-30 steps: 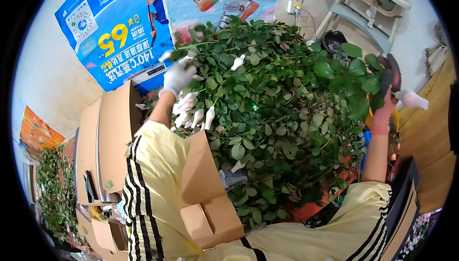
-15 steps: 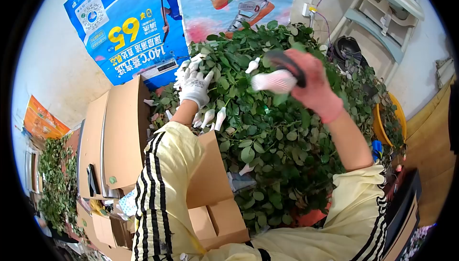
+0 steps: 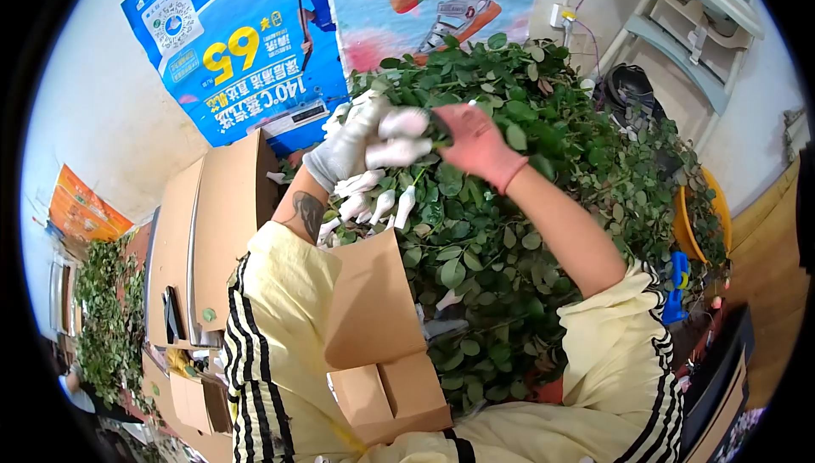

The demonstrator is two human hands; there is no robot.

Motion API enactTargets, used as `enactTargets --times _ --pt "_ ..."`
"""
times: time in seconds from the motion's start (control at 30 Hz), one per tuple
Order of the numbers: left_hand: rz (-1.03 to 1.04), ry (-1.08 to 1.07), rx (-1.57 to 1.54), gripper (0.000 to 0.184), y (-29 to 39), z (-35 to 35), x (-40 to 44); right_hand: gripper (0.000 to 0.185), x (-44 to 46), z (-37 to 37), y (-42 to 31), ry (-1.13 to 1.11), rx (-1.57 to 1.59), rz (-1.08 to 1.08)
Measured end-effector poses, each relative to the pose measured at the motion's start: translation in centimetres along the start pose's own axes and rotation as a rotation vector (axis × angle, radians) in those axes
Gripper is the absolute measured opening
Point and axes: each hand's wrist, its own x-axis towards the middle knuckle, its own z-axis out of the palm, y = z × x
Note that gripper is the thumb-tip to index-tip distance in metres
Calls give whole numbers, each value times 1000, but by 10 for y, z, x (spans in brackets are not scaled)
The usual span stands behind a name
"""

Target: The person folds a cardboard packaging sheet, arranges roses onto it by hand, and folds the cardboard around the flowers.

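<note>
My left hand (image 3: 342, 151), in a white glove, reaches over a cluster of flower buds in white foam-net sleeves. Two blurred netted buds (image 3: 401, 152) stick out from its fingers, which look closed around them. My right hand (image 3: 482, 147), in a red glove with dark fingers, is just to their right. Its fingers are curled on the stem side, but blur hides what they pinch. More netted buds (image 3: 382, 206) lie below my left hand. Leafy green flower stems (image 3: 501, 234) are heaped under both hands.
An opened cardboard box (image 3: 365, 293) stands close to my body, with larger cardboard sheets (image 3: 229, 234) at left. A yellow tub (image 3: 720, 208) and a blue-handled tool (image 3: 677, 285) are at right. Posters (image 3: 238, 47) hang behind, and a white folding chair (image 3: 679, 39) leans against the wall.
My right hand has moved left, from above the heap to beside my left hand, where the netted bud it held was carried. My left hand has lifted and turned, its fingers no longer spread.
</note>
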Motion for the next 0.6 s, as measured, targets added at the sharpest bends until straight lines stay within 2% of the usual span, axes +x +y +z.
enactTargets --times 0.07,0.1,0.13,0.17,0.2,0.23,0.27,0.33,0.47,0.53,0.57,0.6 --pt "137 -51 -190 56 -14 -6 0 51 -4 -15 10 279 -85 37" --pt "227 144 192 59 -41 -38 10 49 -2 -23 20 410 -33 4" --pt "12 369 750 57 -49 -40 10 46 -1 -31 29 539 17 -29" --pt "201 378 866 54 -77 -37 6 44 -2 -43 26 649 37 19" --pt "62 446 1139 58 -95 -40 3 43 -3 -57 24 759 57 64" --pt "-90 351 1234 69 -99 -33 1 39 -2 -73 26 760 156 101" --pt "-21 398 1483 68 -117 -33 3 39 -5 -77 29 853 98 133" --pt "-26 466 1742 58 -137 -35 11 38 -8 -91 34 833 180 93" --pt "-152 404 1702 49 -128 -45 25 36 -33 -103 28 797 120 29" --pt "-135 498 1415 42 -114 -55 24 36 -47 -106 24 793 94 -9" --pt "-37 381 1045 35 -109 -63 27 38 -52 -106 20 747 105 -49" --pt "-89 154 516 28 -103 -74 23 39 -56 -104 16 682 117 -100"
